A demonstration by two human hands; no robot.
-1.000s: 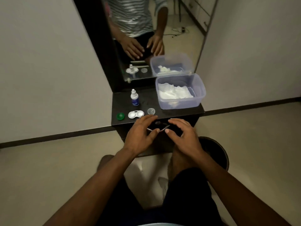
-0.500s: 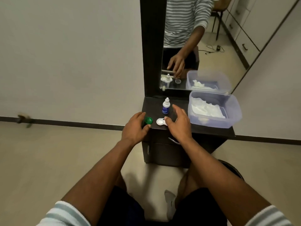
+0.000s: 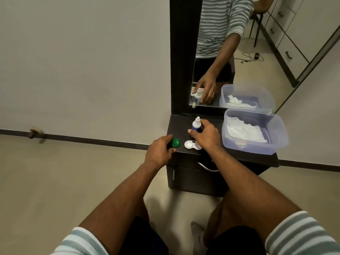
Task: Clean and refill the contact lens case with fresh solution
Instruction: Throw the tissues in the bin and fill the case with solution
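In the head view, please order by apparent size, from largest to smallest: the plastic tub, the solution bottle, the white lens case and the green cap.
1. Tub, by far the largest.
2. Lens case and bottle: they look alike, and the right hand hides part of each, so no ranking.
3. Green cap, smallest, partly hidden by the left hand.

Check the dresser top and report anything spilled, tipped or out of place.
Nothing stands out. The solution bottle stands upright in the right hand, the white lens case lies flat and open, and the left hand pinches the green cap. No spill shows.
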